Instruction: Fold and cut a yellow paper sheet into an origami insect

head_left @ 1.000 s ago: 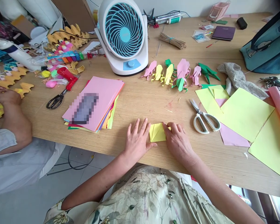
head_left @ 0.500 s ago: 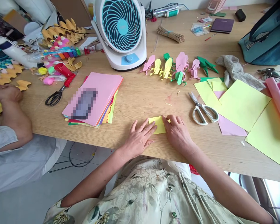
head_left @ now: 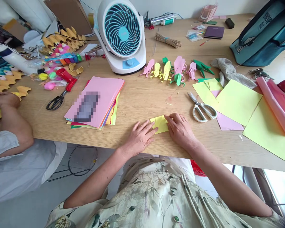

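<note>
A small folded piece of yellow paper (head_left: 161, 124) lies flat on the table near its front edge, with crease lines across it. My left hand (head_left: 138, 138) rests flat with its fingers spread, the fingertips over the paper's left end. At the right end my right hand (head_left: 181, 130) is curled, thumb and forefinger pressed together on the paper's upper edge; that end is partly hidden beneath the fingers. White-handled scissors (head_left: 199, 104) lie partly open to the right of my right hand. Beyond the paper stand several folded paper figures, among them a pink one (head_left: 180, 65).
A white and blue fan (head_left: 123, 65) stands at the back. To the left lie a stack of coloured paper (head_left: 106, 95) and black-handled scissors (head_left: 55, 103). Yellow sheets (head_left: 239, 99) and a teal bag (head_left: 258, 38) are on the right. Another person's arm (head_left: 14, 117) rests at far left.
The camera view has turned slightly, so things on the right sit further left. Both hands stay on the yellow paper in nearly the same pose.
</note>
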Demonstrator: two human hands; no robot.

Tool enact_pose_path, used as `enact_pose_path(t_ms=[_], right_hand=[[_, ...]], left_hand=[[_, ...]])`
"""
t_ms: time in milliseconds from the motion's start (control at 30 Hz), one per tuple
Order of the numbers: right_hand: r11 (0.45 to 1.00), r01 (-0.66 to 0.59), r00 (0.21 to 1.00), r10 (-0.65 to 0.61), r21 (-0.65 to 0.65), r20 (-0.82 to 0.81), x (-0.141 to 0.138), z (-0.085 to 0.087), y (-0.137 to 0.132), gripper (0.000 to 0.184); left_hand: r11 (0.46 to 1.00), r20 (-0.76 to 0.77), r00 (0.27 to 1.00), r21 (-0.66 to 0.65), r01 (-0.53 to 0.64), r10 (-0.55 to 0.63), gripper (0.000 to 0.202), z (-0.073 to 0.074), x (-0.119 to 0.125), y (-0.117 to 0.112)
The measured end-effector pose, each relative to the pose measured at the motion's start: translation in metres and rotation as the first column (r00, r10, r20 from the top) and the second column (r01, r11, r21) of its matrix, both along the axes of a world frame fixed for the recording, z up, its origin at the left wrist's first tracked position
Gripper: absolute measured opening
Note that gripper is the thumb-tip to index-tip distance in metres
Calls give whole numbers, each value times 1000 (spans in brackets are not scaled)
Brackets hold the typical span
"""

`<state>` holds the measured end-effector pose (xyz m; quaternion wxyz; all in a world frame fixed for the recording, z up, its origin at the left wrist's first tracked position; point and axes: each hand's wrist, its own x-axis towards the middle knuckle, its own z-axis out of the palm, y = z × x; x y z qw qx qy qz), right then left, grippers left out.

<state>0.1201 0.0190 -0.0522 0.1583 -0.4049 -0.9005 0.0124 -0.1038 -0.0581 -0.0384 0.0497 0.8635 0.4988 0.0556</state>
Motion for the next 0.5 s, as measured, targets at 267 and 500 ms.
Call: enact_pose_path(t_ms=[267,500], right_hand=[[999,-44,988,41,-18,-150,4,8,-26,35],[993,-82,994,76,-87,-74,-2,3,-49,37]], left_hand=[[997,133,991,75,-10,0,38,-6,-1,0],[984,20,984,16,179,-179,45,5,-11,20]])
